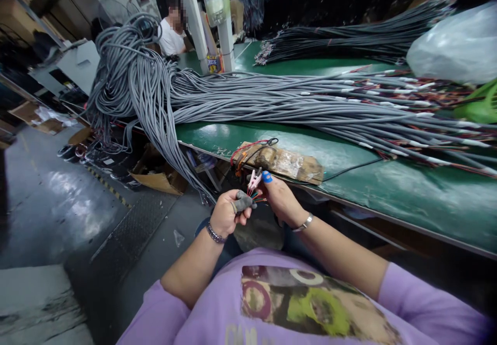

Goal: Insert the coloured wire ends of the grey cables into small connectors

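Note:
My left hand [232, 211], with grey finger covers, is closed on a fan of thin coloured wires [256, 196] in front of the bench edge. Close beside it on the right, my right hand [280, 196], with blue tape on a fingertip, is closed at a small pale pink clip [254, 179] above the wires. Just beyond the hands a wooden block [295, 165] wrapped in clear tape lies at the bench edge, with red and black leads on it.
Long grey cables [248, 96] cover the green bench [427, 200] and hang off its left side. Farther back lie a dark cable bundle [349, 39], a plastic bag [458, 44] and a green basket [479, 104]. A person [171, 34] sits beyond the white posts.

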### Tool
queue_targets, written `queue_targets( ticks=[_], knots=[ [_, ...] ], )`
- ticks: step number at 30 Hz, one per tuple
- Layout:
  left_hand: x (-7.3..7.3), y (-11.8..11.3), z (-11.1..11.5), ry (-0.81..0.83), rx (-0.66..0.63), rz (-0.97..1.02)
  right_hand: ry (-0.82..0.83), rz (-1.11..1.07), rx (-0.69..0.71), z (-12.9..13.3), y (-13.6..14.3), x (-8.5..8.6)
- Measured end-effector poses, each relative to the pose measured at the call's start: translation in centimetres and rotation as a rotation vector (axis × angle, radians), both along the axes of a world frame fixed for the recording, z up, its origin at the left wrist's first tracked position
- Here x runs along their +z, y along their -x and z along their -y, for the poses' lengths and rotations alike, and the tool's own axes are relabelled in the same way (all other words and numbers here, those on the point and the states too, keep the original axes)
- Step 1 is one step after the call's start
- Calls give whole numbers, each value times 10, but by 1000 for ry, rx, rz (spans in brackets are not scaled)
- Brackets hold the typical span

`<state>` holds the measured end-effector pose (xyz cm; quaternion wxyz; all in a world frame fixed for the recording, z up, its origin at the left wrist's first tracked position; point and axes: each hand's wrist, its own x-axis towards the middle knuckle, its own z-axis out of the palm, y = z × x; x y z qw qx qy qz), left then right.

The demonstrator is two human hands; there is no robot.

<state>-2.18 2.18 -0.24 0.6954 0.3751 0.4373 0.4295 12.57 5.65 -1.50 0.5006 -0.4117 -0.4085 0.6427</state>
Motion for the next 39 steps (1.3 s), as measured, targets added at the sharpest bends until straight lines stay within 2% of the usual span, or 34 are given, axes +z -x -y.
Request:
queue_targets(
  ticks=[3, 5, 9, 14, 23, 30, 35, 37, 39],
  knots=[
    [-2, -1, -2, 8, -8, 13, 114, -178, 113, -3, 4, 2],
    [-3, -3, -3, 15, -10, 8, 139, -240, 112, -4, 7, 4],
    [-4, -5, -4, 38, -16, -28, 143, -276, 69, -6, 10, 6],
    [-3, -5, -4, 49, -31, -40, 200, -326, 83, -5, 9, 3],
    [3, -6, 13, 5, 41, -76, 331, -384, 212, -1, -3, 3],
    [3, -11, 16, -17, 139, -43, 179, -292, 89, -1, 2, 1],
    [3, -12, 12, 3, 142, -5, -9, -25, -26, 4, 1, -6],
    [2, -13, 10, 7, 144, 4, 1, -13, 1, 2, 1, -7],
    [0, -14, 9, 5, 147, 16, 61, -117, 57, 0, 4, -7]
  ],
)
